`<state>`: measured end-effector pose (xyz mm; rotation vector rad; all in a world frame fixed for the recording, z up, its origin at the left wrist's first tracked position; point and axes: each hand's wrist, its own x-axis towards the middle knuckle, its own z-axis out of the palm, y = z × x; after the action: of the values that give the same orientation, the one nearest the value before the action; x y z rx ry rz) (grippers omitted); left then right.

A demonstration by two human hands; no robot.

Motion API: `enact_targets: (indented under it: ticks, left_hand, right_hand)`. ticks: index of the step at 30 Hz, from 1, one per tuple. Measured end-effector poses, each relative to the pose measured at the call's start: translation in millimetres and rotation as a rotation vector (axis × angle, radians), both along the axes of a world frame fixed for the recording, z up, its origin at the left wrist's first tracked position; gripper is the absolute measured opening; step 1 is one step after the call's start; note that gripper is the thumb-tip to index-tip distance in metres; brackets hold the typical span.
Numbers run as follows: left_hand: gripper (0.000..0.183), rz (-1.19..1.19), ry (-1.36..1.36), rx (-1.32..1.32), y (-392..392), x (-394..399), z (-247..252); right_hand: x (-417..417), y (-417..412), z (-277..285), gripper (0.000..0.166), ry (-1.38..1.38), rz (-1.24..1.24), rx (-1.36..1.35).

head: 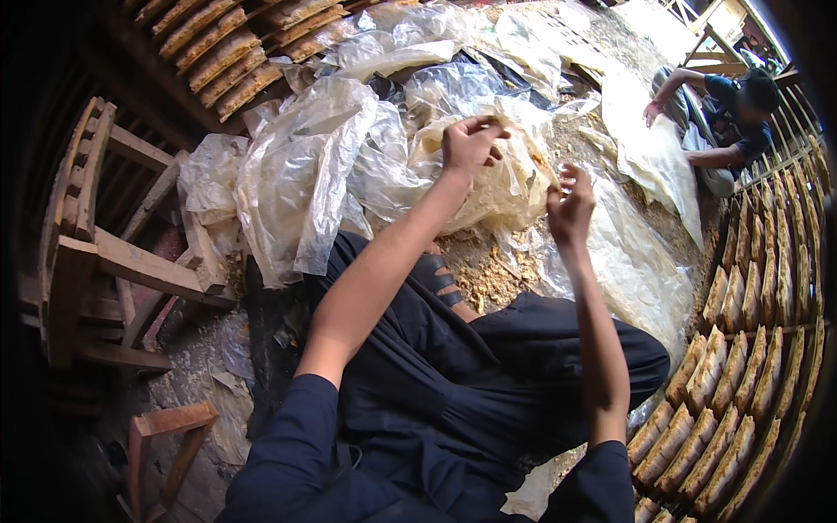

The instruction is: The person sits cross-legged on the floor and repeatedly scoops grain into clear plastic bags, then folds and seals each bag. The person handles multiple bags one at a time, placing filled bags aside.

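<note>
Crumpled, translucent plastic sheeting [497,202], cloudy and yellowish in places, lies heaped in front of my crossed legs. My left hand [472,145] is above the heap with its fingers bent, gripping an edge of the plastic between thumb and fingers. To its right, my right hand [571,202] pinches another part of the same plastic at the heap's right side. Yellowish-brown crumbs [487,271] are scattered on the ground between the sheeting and my sandalled foot [444,281]. A clearer fold of plastic [301,176] hangs over the heap's left part.
Wooden racks with rows of pale brown-edged slabs stand at the right [713,418] and upper left [229,59]. A wooden frame [150,268] is at the left, a smaller one [173,418] below it. Another person [726,124] crouches at the upper right, a hand on pale sheeting [644,144].
</note>
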<state>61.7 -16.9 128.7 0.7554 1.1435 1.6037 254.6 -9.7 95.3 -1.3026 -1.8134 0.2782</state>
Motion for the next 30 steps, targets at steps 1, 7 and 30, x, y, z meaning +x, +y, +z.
enact_targets:
  ticks: [1, 7, 30]
  left_hand:
    - [0.032, 0.034, 0.008, 0.004, 3, -6, -1]
    - [0.033, 0.091, 0.020, 0.027, 6, -9, 4]
    - [0.071, -0.039, 0.367, -0.312, 139, -31, -9]
  right_hand:
    - [3, 1, 12, 0.026, -0.033, -0.005, 0.049]
    - [39, 20, 46, 0.012, -0.191, 0.030, 0.188]
    - [66, 125, 60, 0.013, -0.544, 0.132, 0.133]
